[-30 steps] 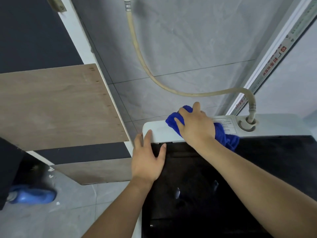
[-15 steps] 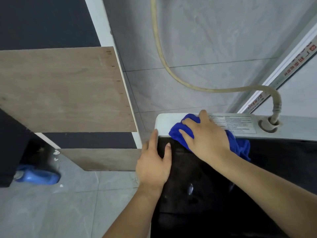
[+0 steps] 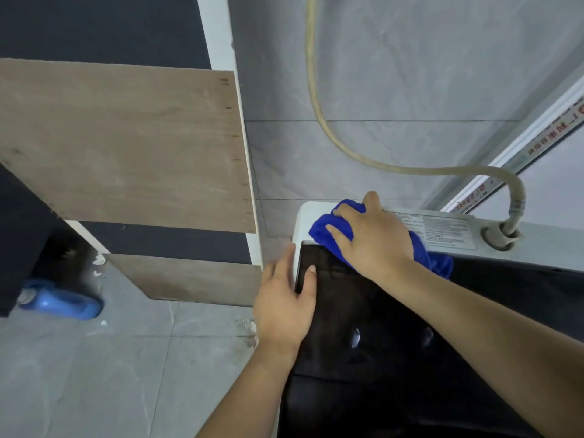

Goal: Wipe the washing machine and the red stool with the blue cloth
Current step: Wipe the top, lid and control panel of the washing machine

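One head-worn wide-angle view looks steeply forward and down, close over the washing machine [image 3: 395, 327] top, taking in the tiled wall [image 3: 410, 90] behind and the floor [image 3: 94, 374] at left.

Wall: you face grey marbled tiles [image 3: 410, 74] with dark grout lines | Left: a bare plywood panel [image 3: 126, 143] leans against a white-edged dark door frame [image 3: 218, 33] | Floor: grey tiles [image 3: 94, 374], blue plastic bottle [image 3: 60, 303] lying far left | Right: white window frame [image 3: 537, 121] carrying a printed sticker | Light: soft, even.
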{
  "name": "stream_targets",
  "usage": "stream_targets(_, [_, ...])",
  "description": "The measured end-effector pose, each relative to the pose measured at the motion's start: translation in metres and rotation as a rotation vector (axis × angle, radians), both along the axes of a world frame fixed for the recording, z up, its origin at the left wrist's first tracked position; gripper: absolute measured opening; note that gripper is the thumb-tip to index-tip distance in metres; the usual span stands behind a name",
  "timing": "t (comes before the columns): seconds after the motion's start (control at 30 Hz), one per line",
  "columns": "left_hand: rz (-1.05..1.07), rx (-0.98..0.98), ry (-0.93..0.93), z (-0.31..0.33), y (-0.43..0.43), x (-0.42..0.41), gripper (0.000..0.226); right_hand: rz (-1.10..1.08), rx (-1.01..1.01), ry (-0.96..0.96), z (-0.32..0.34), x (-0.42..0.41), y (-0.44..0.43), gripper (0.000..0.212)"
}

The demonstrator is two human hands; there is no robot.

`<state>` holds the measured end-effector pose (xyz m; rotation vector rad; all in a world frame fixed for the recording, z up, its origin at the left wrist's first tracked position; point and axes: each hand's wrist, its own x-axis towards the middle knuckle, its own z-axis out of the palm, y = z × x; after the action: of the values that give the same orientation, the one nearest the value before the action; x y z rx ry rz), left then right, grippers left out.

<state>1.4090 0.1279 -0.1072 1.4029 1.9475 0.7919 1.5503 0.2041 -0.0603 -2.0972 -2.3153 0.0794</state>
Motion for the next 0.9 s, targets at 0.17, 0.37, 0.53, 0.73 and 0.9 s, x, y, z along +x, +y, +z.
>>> stream_targets(0.17, [0.041,0.032,-0.007,-0.002,0.004,0.0,0.048,0.041,0.05,0.04,-0.007,-0.042,0.042,0.037])
stream_targets(0.37, [0.015,0.039,0.017,0.0,0.002,0.0,0.048,0.041,0.018,0.067,-0.005,-0.008,-0.01,0.043])
stream_targets(0.53, [-0.002,0.047,0.041,-0.001,0.004,-0.001,0.048,-0.025,0.06,0.074,-0.009,-0.016,0.018,0.043])
stream_targets(0.73, [-0.137,0.141,0.103,-0.001,0.002,0.0,0.047,0.045,0.112,0.08,-0.013,0.002,-0.019,0.044])
stream_targets(0.9, [-0.303,0.221,0.165,-0.006,0.004,0.001,0.052,-0.18,0.076,0.013,-0.01,0.01,0.015,0.046])
